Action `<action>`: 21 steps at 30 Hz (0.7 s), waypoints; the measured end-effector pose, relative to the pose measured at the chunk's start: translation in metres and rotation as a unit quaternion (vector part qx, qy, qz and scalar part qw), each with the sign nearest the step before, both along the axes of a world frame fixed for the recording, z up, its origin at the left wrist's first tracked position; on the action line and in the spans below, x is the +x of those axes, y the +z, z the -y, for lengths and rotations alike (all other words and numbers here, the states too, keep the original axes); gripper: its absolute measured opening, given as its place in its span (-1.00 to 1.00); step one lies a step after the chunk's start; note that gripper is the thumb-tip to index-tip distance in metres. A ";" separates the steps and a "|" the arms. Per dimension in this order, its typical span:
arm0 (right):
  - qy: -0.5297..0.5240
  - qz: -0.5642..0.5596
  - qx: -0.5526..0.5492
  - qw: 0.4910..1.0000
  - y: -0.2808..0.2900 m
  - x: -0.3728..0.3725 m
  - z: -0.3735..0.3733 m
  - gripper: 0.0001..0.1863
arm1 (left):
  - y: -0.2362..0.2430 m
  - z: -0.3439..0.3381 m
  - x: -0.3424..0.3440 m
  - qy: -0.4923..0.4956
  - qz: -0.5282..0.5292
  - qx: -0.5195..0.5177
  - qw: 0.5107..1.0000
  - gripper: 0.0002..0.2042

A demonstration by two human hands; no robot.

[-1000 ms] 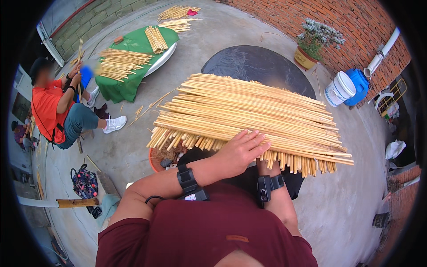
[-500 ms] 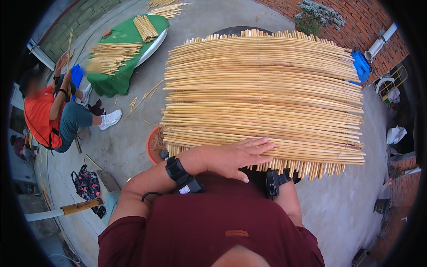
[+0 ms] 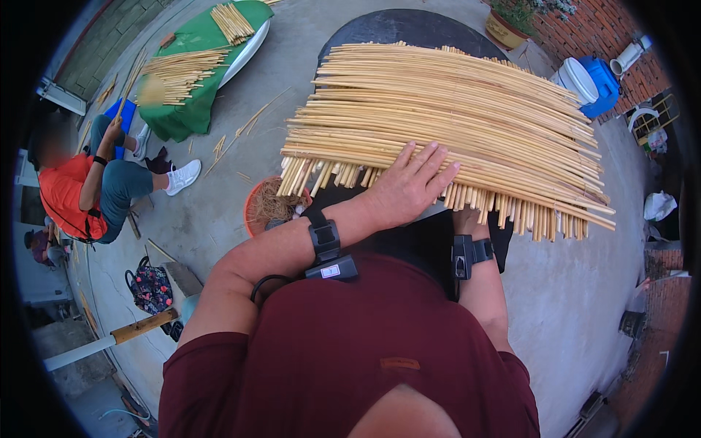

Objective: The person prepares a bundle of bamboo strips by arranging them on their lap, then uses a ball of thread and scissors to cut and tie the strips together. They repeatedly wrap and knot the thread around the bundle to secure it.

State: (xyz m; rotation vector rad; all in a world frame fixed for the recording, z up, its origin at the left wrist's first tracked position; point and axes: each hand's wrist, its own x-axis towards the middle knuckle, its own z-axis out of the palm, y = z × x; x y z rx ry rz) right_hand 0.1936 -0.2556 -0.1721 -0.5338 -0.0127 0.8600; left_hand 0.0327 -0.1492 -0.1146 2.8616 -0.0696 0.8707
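Note:
A wide layer of pale yellow reed sticks (image 3: 453, 102), crossed by thin threads, lies over a second layer set crosswise, whose cut ends (image 3: 533, 219) poke out along the near side. My left hand (image 3: 412, 182) rests on the near edge of the top sticks, palm down with fingers stretched out flat. My right hand (image 3: 466, 219) is beneath the near edge of the stack, its fingers hidden by the sticks. Behind the stack is a dark round tabletop (image 3: 394, 25).
Left, a person in orange (image 3: 66, 190) holds long sticks beside a green-draped table (image 3: 186, 117) bearing more sticks. An orange pot (image 3: 255, 212) with fibres is below the stack. A white bucket (image 3: 573, 80), blue container (image 3: 602, 84) and planter (image 3: 504, 29) stand right, by a brick wall.
The stack rose up large in view half a second ago and now sits lower and flatter, farther from me. My left hand has moved forward with its near edge.

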 end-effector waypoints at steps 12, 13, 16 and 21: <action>0.323 0.315 -0.391 0.802 -0.084 -0.028 0.007 -0.90 | -0.040 -0.048 0.101 -0.057 -0.111 0.013 0.992 -0.72; 0.303 0.340 -0.435 0.777 -0.093 -0.027 0.006 -0.91 | -0.040 -0.049 0.096 -0.045 -0.114 0.012 0.992 -0.71; 0.223 0.578 -0.535 0.574 -0.126 -0.023 0.004 -0.89 | -0.036 -0.054 0.063 -0.081 0.002 -0.017 0.997 -0.55; 0.333 0.711 -0.508 0.354 -0.165 -0.012 0.000 -0.76 | -0.035 -0.122 -0.074 0.135 0.057 -0.148 0.978 -0.33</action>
